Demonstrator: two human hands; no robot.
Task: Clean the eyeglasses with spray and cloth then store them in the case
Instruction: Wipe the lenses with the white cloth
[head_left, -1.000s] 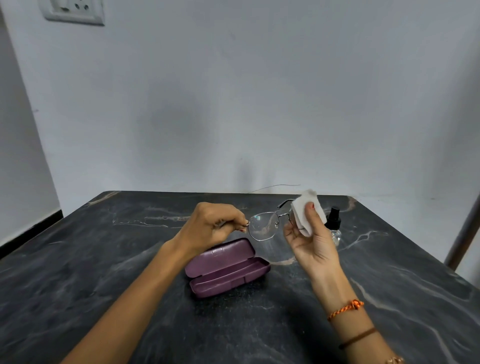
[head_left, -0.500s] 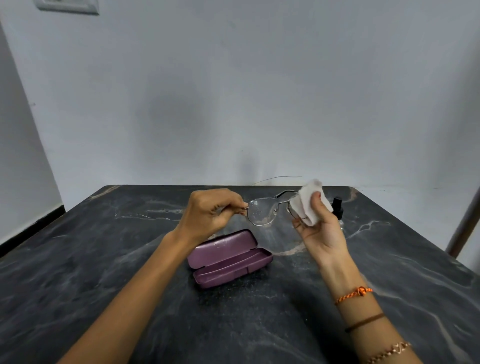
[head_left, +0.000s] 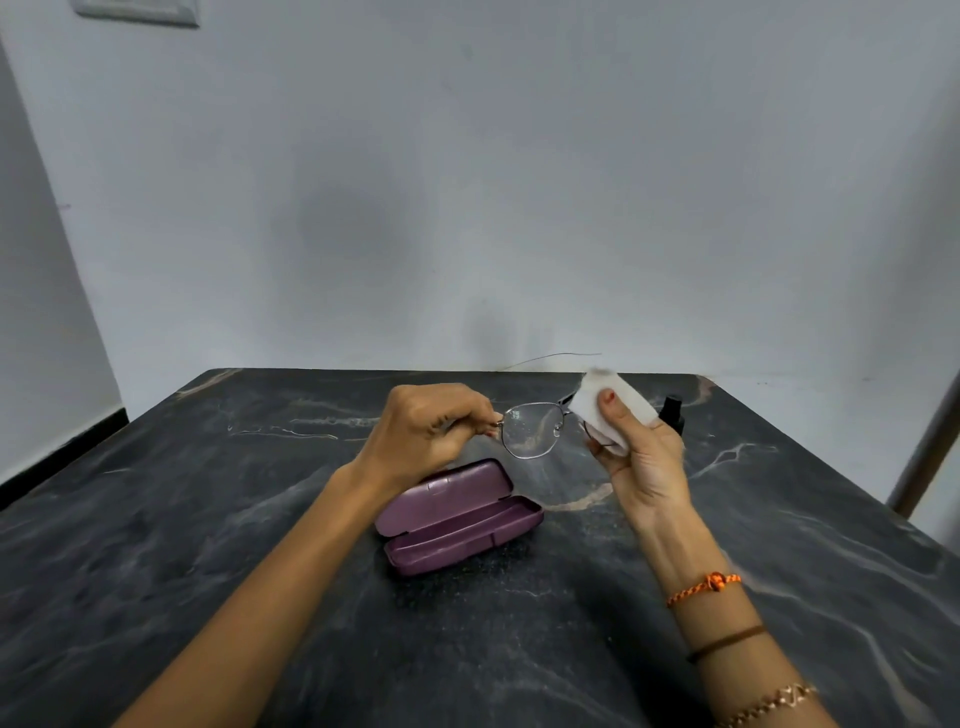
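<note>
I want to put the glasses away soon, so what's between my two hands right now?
In the head view, the eyeglasses span the gap: the left hand pinches one end and the right hand presses the white cloth on the other lens.

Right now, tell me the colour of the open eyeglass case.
Purple; the eyeglass case shows best in the head view.

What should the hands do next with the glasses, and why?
Probably slide the white cloth over to the bare lens. The right hand pinches the cloth round one lens, the left hand holds the eyeglasses by the other end, and the uncovered lens looks smudged. The purple case lies open, waiting.
</note>
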